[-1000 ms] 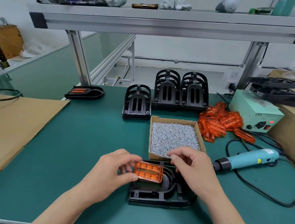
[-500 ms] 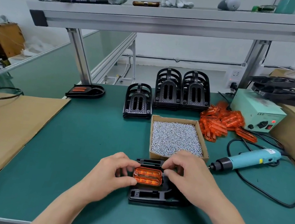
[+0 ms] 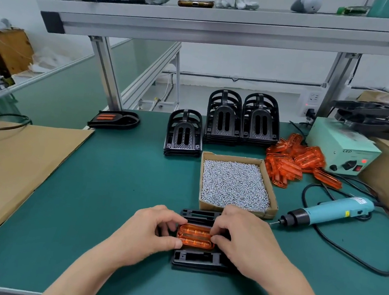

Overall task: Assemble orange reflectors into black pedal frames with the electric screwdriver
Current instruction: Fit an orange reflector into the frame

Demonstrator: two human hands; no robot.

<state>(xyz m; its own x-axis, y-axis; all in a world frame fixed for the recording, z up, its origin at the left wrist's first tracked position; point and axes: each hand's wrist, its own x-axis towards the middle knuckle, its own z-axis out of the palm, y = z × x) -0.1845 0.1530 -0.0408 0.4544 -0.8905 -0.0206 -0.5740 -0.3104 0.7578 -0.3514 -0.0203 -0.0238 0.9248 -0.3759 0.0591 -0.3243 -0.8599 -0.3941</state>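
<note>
Orange reflector [image 3: 196, 236], at 6 o'clock on the bench, lying in the black pedal frame [image 3: 196, 258], pinched at its ends by left hand [image 3: 151, 235] and right hand [image 3: 245, 242], close together. Press both ends down evenly, probably until flush, and hold it square before reaching for the electric screwdriver [image 3: 332, 211] at 3 o'clock. Green mat [image 3: 110, 186] underneath; box of screws [image 3: 271, 209] just beyond at 12, stacked frames [image 3: 241, 118] farther at 12, loose reflectors [image 3: 295, 159] at 2, cardboard sheet [image 3: 15, 162] at 9, shelf [image 3: 216, 25] overhead.

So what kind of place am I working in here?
Most likely a small factory assembly station: a green-matted bench under an aluminium shelf, with stacked black pedal frames, a carton of loose screws and a corded electric screwdriver laid out ready.
</note>
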